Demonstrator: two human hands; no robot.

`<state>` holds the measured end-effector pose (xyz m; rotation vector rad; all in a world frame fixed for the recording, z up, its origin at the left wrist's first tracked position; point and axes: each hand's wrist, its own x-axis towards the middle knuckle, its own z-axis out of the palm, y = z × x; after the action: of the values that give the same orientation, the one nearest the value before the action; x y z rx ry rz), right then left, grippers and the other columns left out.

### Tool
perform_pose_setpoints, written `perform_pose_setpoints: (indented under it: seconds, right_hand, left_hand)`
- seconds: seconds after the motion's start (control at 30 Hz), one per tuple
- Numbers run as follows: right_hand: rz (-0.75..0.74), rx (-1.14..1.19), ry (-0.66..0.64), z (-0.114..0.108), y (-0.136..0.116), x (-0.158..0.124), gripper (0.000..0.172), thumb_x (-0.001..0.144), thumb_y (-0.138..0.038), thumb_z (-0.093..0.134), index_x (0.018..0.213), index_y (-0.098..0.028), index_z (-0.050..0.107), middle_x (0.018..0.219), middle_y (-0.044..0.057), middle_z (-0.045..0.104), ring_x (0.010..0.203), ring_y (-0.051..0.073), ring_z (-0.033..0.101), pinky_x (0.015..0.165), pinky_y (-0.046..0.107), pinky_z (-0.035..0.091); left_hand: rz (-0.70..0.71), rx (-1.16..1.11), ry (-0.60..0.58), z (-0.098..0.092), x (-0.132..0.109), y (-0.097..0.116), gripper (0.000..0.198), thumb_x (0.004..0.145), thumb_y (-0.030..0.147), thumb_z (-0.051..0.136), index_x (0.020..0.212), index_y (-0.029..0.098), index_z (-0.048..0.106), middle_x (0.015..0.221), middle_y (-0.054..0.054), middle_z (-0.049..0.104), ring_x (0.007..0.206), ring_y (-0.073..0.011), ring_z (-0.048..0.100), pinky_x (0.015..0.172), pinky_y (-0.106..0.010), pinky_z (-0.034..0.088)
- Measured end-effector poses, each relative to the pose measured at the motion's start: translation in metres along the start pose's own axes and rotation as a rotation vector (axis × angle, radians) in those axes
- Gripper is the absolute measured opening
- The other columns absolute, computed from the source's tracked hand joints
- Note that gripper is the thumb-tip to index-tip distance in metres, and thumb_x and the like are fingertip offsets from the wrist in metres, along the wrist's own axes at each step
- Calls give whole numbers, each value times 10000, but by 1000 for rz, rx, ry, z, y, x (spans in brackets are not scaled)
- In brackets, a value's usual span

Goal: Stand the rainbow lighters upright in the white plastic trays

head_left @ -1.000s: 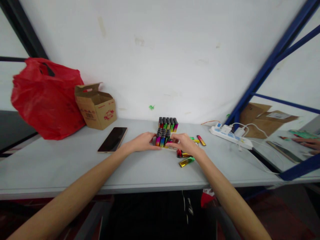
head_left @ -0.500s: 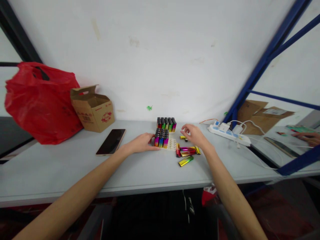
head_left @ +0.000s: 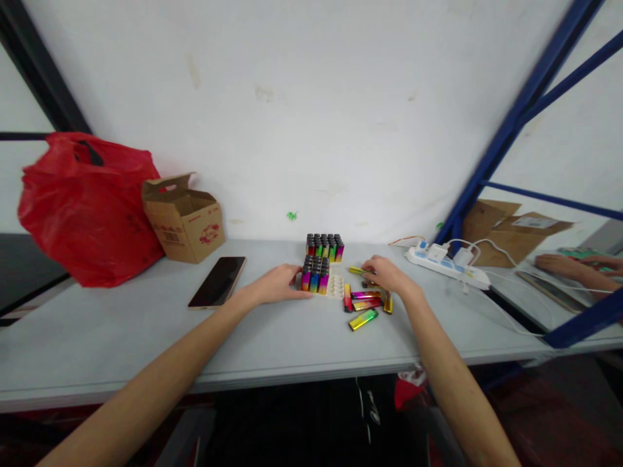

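Note:
On the table, several shiny multicoloured lighters with black tops [head_left: 315,275] stand upright in the left part of a white tray [head_left: 335,287]. The tray's right part shows bare holes. My left hand [head_left: 275,285] grips the tray's left side, thumb along the front and fingers behind. My right hand [head_left: 387,274] is closed with its fingertips on a yellow lighter [head_left: 357,270] lying right of the tray; the fingers partly cover it. Closer to me lie several loose lighters, among them a red one [head_left: 347,298] and a yellow-green one [head_left: 363,319].
Behind the tray stands another block of upright lighters [head_left: 325,246]. A phone [head_left: 217,281], an open cardboard box [head_left: 187,224] and a red plastic bag [head_left: 92,214] are on the left. At right are a power strip [head_left: 445,267] with cables and a blue rack post [head_left: 506,139]; beyond it, another person's hands [head_left: 574,267].
My right hand has come down onto the yellow lighter, its fingers closing. My left hand stays at the tray. The view has tilted slightly, and the other person's hands have moved further into sight.

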<state>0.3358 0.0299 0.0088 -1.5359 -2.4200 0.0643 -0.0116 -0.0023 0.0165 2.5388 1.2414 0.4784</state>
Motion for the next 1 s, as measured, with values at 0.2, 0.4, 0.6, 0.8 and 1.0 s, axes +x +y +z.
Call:
perform_pose_setpoints:
  seconds: [0.2,0.4,0.6,0.8,1.0]
  right_hand:
    - [-28,162,312,-3,-19,2,281,985,-297,514,1161,-148,675,817,56,683,723,182,600,732,289,438]
    - [48,665,501,-1,-43,9,419,894,-550,612,1083,-185,698,642,-34,520,590,142,456,605,274,392]
    - [134,1295,337,10,-72,15,535,834,-745,555,818,-211,543,728,-2,565,669,149,558,649,288,498]
    - [59,1370,124,20,-88,13,516,837,-742,562,916,-238,489,653,-66,456,501,102,418,498,241,402]
    - [151,947,271,30,-85,15,566,877,-757,467,675,-231,412,560,-61,354,509,111,323,472,253,264]
  left_hand:
    - [7,1,-11,0,-1,0,627,778,739,636,1074,187,663,1042,-100,722,910,-282,669,764,-335,488]
    - [10,36,-2,2,1,-4,605,766,738,649,1009,184,653,932,-83,708,804,-256,648,693,-323,457]
    - [22,25,-11,2,1,-5,596,782,726,633,1013,177,658,908,-76,704,778,-243,640,674,-312,443]
    - [22,28,-11,0,0,-1,573,789,721,635,981,181,657,888,-69,704,766,-239,634,672,-316,449]
    - [13,68,45,6,0,-5,592,766,743,644,954,182,661,938,-89,695,841,-267,640,755,-348,488]
